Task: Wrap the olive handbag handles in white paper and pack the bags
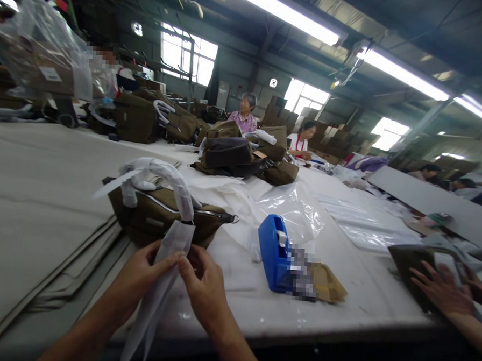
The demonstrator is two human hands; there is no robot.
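An olive-brown bag (154,219) lies on the white table (340,299) just beyond my hands; its handle (164,176) is wrapped in white paper. My left hand (141,275) and my right hand (203,286) both pinch a long strip of white wrapping paper (163,268) that runs from the bag's strap down past the table edge. The fingers of both hands meet at the strip, close to the bag's front side.
A blue tape dispenser (273,252) stands right of my hands, with clear plastic bags (300,210) behind it. More brown bags (230,155) are piled mid-table. Another person's hand (441,290) rests on a bag at the right. Several people work at the far side.
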